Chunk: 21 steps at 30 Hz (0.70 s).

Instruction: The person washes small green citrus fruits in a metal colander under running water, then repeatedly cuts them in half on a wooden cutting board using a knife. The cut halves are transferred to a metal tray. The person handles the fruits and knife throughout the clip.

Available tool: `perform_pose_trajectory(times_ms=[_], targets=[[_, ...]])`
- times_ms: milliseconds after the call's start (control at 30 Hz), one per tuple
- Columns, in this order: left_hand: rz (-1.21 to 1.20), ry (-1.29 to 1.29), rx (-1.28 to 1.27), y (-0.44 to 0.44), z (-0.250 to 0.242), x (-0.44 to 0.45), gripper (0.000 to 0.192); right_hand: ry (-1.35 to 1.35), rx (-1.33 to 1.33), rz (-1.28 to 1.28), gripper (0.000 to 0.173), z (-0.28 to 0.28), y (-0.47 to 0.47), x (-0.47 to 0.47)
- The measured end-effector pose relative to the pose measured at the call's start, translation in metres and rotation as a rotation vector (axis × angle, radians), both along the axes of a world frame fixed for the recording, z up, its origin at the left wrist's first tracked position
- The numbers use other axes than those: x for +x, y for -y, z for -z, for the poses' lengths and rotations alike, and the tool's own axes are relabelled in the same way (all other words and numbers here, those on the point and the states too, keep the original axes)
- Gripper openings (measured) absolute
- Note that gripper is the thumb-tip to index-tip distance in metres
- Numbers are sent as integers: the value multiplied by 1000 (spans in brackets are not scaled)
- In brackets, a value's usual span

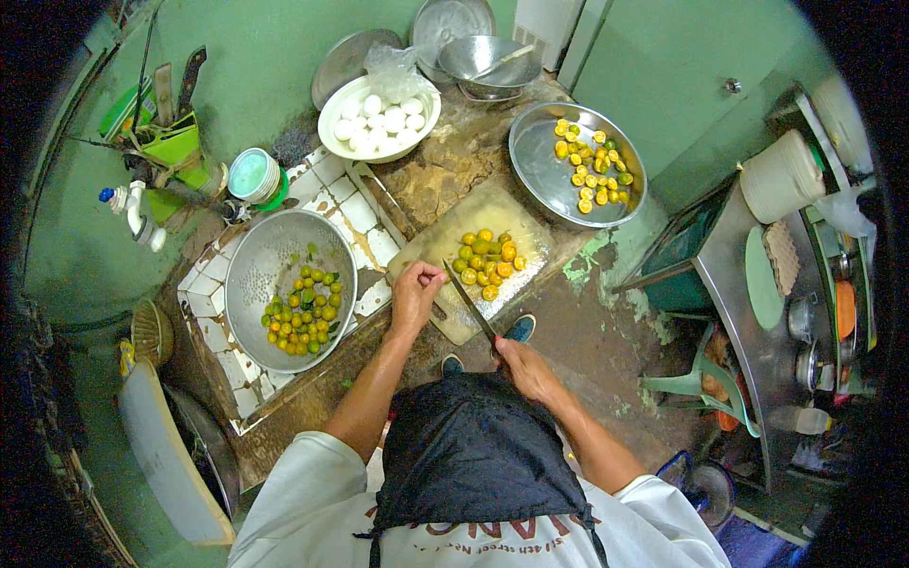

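My right hand (525, 368) grips the handle of a long kitchen knife (470, 302), whose blade slants up and left over a worn cutting board (458, 325). My left hand (417, 295) is at the board's left edge, close to the blade's tip. Its thumb and fingertips are pinched together, and I cannot tell whether something small is between them. Just beyond the blade, a cluster of small green and orange calamansi (486, 259) lies on the board. Some at the cluster's right side are cut, with orange flesh showing.
Left, a metal colander (245, 298) holds whole calamansi on a broken tiled counter (355, 209). Upper right, a steel basin (536, 170) holds cut ones. Behind are a white bowl (330, 135) of eggs and a metal wok (469, 53). A steel table (738, 312) stands right.
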<state>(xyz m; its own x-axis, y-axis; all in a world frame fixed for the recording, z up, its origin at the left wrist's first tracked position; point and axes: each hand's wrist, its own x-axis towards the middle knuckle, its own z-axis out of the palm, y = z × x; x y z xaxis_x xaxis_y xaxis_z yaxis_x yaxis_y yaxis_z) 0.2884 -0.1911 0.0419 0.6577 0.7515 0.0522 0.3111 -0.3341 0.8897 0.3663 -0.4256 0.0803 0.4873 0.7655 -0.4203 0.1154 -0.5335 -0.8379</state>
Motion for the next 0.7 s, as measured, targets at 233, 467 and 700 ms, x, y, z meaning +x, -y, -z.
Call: perform_pose_trajectory(times_ms=[233, 467, 700], targets=[[-18, 14, -12, 1, 5, -1, 11, -22, 39, -1, 55, 40, -62, 17], [51, 141, -65, 4, 18, -2, 12, 66, 3, -77, 53, 25, -10, 10], [-251, 277, 65, -82, 14, -28, 8, -273, -115, 245, 50, -22, -10, 33]])
